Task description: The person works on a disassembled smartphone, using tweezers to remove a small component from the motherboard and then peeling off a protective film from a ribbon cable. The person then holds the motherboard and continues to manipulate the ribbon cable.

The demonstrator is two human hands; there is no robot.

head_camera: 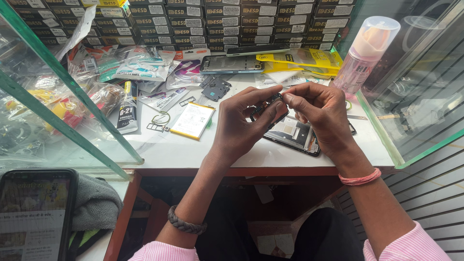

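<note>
Pinching a small dark phone part (pixel 268 107) between them, both hands meet above the middle of the white table (pixel 193 150). The left hand (pixel 244 121) curls around the part from below, thumb and fingers closed on its lower end. The right hand (pixel 319 113) has its thumb and forefinger tips pressed together on the part's upper end, the other fingers folded loosely. The part is held clear of the table, just above an opened phone body (pixel 295 135) that lies flat with its insides showing, partly hidden under the right hand.

To the left of the hands lies a flat battery with a yellow edge (pixel 192 120), and beside it a small metal tray piece (pixel 155 127) and a thin ring (pixel 161 117). A black glue tube (pixel 128 107) rests further left, among clear plastic packets (pixel 140 65). Behind the hands sit a dark plastic cover piece (pixel 215 88) and a phone frame (pixel 232 64), with a yellow packet (pixel 302 59) to its right. A pink spray bottle (pixel 363 53) stands upright at the right rear, next to a glass panel (pixel 415 92). Stacked dark boxes (pixel 212 21) line the back. At the lower left, a phone with a lit screen (pixel 34 215) lies beside a grey cloth (pixel 94 200).
</note>
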